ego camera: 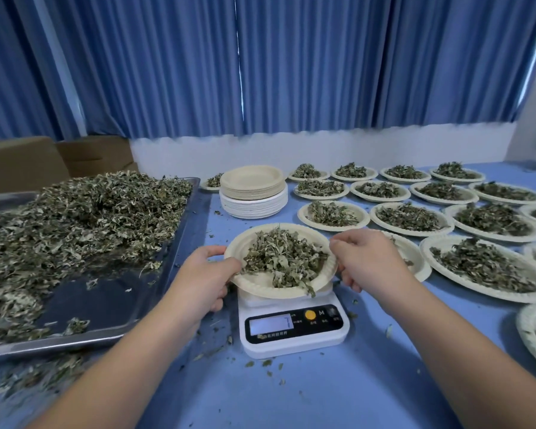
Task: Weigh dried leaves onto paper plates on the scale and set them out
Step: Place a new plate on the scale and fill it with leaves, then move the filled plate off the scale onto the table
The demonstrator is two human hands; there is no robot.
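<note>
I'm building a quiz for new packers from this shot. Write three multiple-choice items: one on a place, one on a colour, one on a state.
1. Where is the stack of empty plates? A) behind the scale B) on the tray C) under the scale
2. What colour is the scale's round button? A) green B) orange C) blue
3. What holds the plate of leaves? A) one hand B) both hands C) neither hand

1 A: it stands beyond the scale.
2 B: it shows orange beside the M.
3 B: the left hand and right hand each grip its rim.
</note>
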